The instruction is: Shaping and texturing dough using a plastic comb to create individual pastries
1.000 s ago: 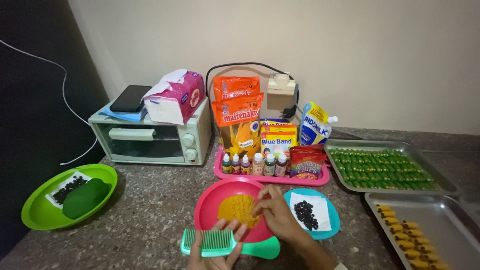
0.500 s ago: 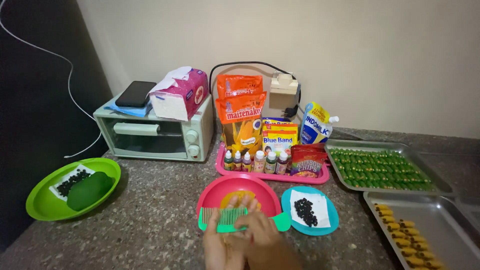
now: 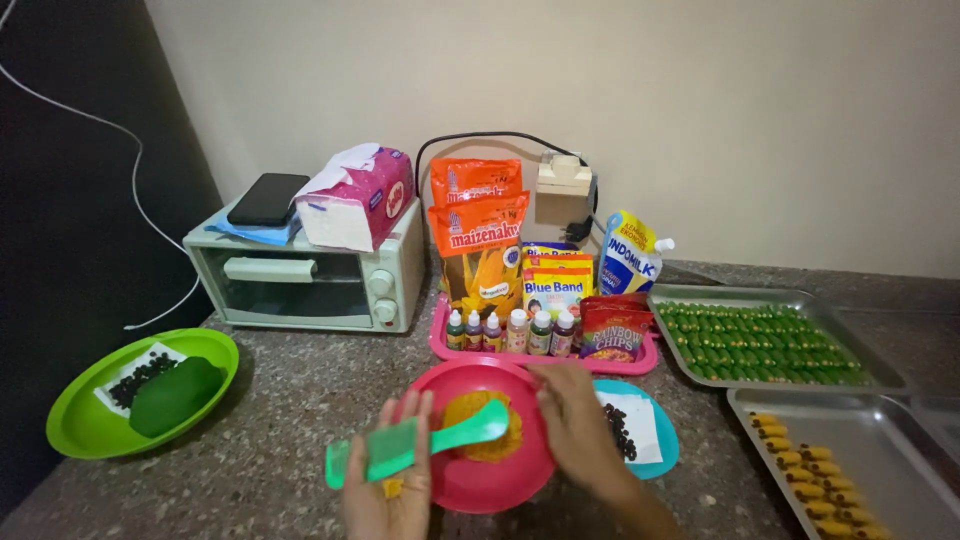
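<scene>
At lower centre, the left hand (image 3: 388,492) pinched a green plastic comb (image 3: 415,446) over orange dough (image 3: 484,425) in a round pink plastic plate (image 3: 495,485), the right hand (image 3: 575,422) resting loosely curled at the rim; shaping seemingly underway, needing a steady press next.

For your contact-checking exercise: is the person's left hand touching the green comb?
Touching. The head view shows the green comb lying across the left hand, its fingers behind the comb's body and no gap visible between them.
</scene>
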